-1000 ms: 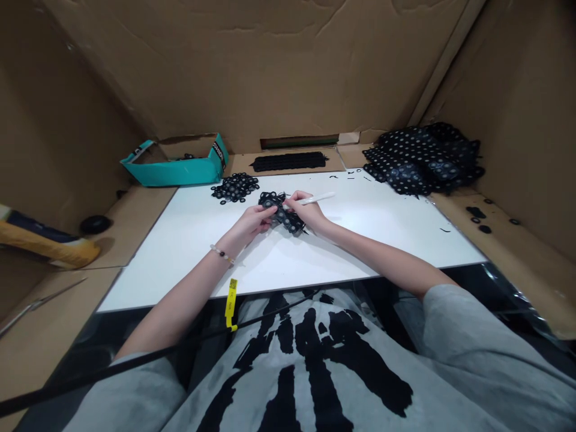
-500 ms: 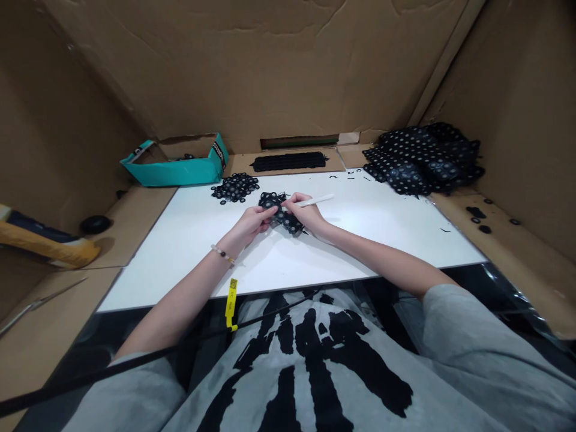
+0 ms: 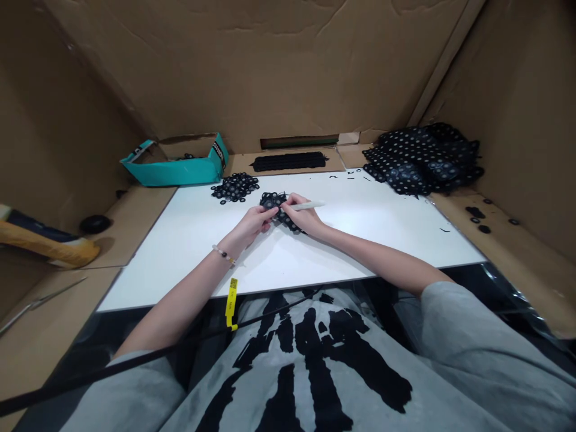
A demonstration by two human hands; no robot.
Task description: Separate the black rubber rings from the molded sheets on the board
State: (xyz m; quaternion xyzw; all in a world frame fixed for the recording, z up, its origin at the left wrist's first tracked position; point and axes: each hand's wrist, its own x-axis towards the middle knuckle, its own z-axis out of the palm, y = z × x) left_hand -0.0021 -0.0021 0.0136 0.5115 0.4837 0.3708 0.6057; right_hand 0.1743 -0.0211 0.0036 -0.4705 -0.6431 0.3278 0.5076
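Our left fingers (image 3: pixel 271 212) pinch the dotted black piece (image 3: pixel 288 221), seemingly steadying it; our right fingers (image 3: pixel 287 207) grip the white pen-like tool (image 3: pixel 309 205), angled toward two o'clock.

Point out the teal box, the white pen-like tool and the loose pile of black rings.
Teal box (image 3: pixel 175 173): head view, on its front wall.
White pen-like tool (image 3: pixel 308 205): head view, on its barrel.
Pile of black rings (image 3: pixel 236 187): head view, mid-heap.

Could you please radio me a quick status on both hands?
Left hand pinching dotted black piece. Right hand holding white pen-like tool against it. Loose black rings beside, not between hands.
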